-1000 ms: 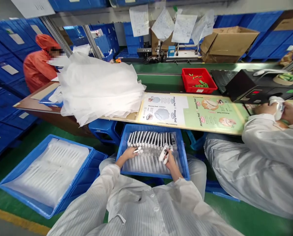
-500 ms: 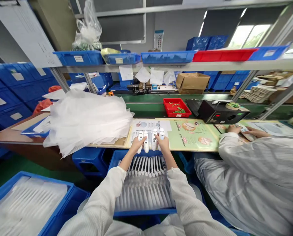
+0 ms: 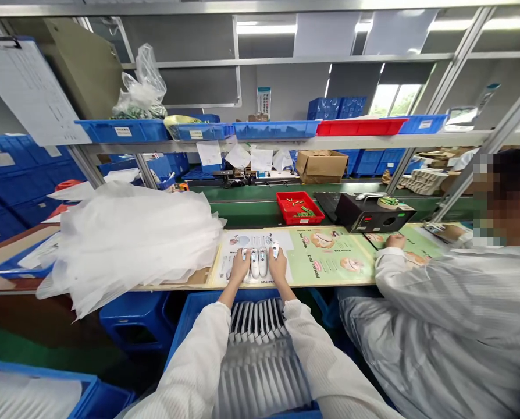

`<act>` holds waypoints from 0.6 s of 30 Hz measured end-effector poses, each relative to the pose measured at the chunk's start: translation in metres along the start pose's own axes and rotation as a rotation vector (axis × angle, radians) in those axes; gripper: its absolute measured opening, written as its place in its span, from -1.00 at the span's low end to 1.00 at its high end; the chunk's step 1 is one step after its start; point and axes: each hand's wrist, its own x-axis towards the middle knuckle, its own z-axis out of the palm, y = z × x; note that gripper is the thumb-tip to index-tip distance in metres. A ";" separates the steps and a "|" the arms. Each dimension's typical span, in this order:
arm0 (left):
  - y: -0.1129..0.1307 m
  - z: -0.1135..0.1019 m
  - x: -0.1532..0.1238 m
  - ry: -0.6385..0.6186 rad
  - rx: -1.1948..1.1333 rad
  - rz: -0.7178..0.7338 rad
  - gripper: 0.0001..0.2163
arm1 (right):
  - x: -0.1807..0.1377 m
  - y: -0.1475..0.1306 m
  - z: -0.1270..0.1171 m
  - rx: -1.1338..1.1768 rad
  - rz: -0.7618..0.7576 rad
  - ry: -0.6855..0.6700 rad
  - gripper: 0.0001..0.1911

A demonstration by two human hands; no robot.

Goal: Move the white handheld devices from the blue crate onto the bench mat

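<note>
My left hand [image 3: 239, 268] and my right hand [image 3: 278, 267] lie side by side on the printed mat [image 3: 330, 256] at the bench's near edge. Each is closed on small white devices [image 3: 258, 260] with dark ends, which stand in a row between them and rest on the mat. Below my forearms a blue crate [image 3: 185, 326] holds a row of the same white devices [image 3: 255, 319] on a white layer.
A heap of white bags [image 3: 133, 238] lies left on the bench. Behind are a green conveyor [image 3: 251, 206], a red tray [image 3: 298, 208] and a black box [image 3: 367, 214]. A co-worker in white [image 3: 443, 326] sits right, one hand [image 3: 395, 240] on the mat. Blue crates stand left.
My hands lifted white devices out of the blue crate and brought them up onto the printed mat. The view tilted up from the crate to the bench and shelves.
</note>
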 end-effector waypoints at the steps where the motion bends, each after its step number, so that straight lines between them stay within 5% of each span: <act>1: -0.003 0.001 -0.002 0.027 -0.011 0.022 -0.54 | -0.002 0.001 0.000 -0.015 -0.033 0.013 -0.56; 7: -0.006 -0.001 0.002 0.058 -0.006 0.061 -0.47 | -0.005 0.001 0.004 -0.164 -0.052 0.035 -0.41; 13: -0.007 0.002 0.014 0.112 0.098 0.033 -0.59 | -0.002 0.001 0.005 -0.340 -0.047 0.028 -0.51; 18: -0.017 -0.006 0.009 0.201 -0.027 0.056 -0.62 | -0.024 -0.012 0.021 -0.536 -0.182 -0.016 -0.15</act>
